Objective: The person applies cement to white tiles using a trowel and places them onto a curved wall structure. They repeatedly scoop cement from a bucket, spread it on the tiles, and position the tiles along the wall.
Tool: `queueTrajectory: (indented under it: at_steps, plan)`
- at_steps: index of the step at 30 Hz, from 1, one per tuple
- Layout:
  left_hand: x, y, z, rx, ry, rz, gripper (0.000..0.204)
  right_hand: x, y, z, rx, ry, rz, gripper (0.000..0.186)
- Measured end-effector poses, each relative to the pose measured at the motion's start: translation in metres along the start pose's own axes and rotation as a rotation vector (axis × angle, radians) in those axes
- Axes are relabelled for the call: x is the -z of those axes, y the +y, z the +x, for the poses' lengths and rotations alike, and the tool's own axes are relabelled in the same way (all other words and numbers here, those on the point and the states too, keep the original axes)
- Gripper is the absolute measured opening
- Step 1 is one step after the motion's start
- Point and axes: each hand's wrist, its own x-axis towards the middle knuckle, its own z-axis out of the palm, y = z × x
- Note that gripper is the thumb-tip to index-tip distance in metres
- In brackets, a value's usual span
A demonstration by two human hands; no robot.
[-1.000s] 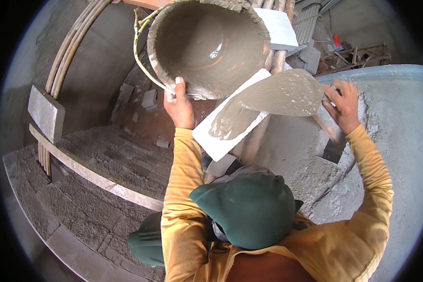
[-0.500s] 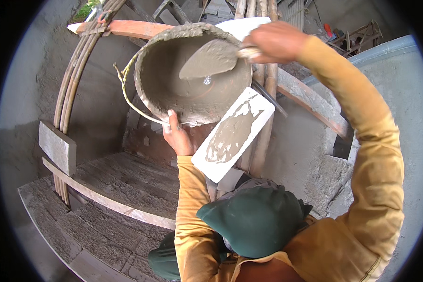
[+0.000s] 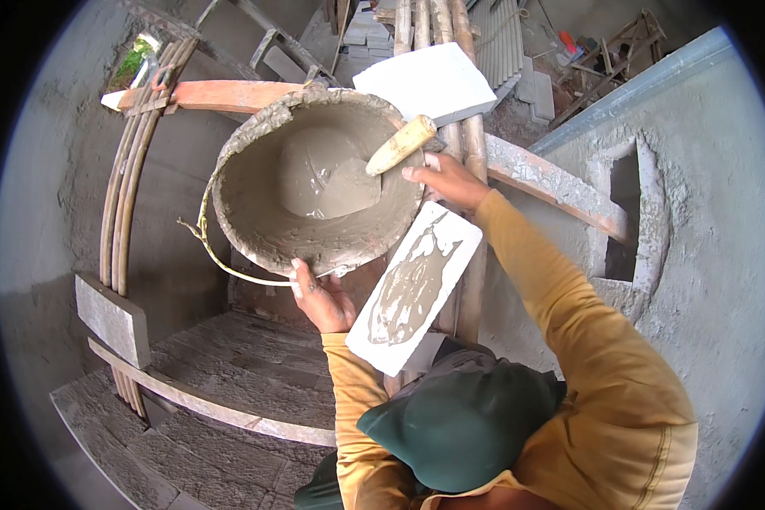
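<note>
My left hand [image 3: 319, 297] grips the near rim of a mortar-caked bucket [image 3: 246, 170], whose wire handle hangs to the left. My right hand [image 3: 446, 181] has its fingers closed on the bucket's right rim. Just above those fingers is the wooden handle of a trowel [image 3: 399, 144]; its blade is down in the wet grey mortar inside. Between my forearms, a white block [image 3: 438, 234] lies on bamboo poles with a smeared layer of mortar on top. A second white block [image 3: 425, 76] sits behind the bucket.
Bamboo poles [image 3: 126, 221] at left carry a red plank [image 3: 204, 95], a grey block [image 3: 110, 319] and a board [image 3: 229, 414] above rough blockwork. A beam [image 3: 557, 183] runs to a wall opening [image 3: 620, 212] at right. A green cap [image 3: 459, 425] fills the lower middle. Debris lies at back.
My right hand has left the trowel handle, which now leans in the bucket, and moved down to the right rim. The bucket and my left hand appear lower and farther left in view.
</note>
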Motion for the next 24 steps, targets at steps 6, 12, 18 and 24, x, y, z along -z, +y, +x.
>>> queueTrajectory:
  at_steps: [6, 12, 18, 24]
  plan:
    - [-0.006, 0.000, -0.002, -0.094, -0.148, 0.113, 0.044, 0.005, -0.025, 0.013, 0.043, 0.216, 0.153, 0.035]
    - [0.032, 0.008, -0.012, 0.153, -0.470, 0.284, 0.070, 0.082, -0.071, 0.025, 0.196, 0.402, 0.222, 0.030]
    - [0.077, -0.002, -0.055, -0.343, -0.585, 0.319, 0.092, 0.150, -0.071, 0.067, 0.006, 0.571, 0.283, 0.034]
    - [0.082, -0.014, -0.088, -0.504, -0.553, 0.574, 0.086, 0.170, -0.031, 0.094, -0.134, 0.582, 0.369, 0.043]
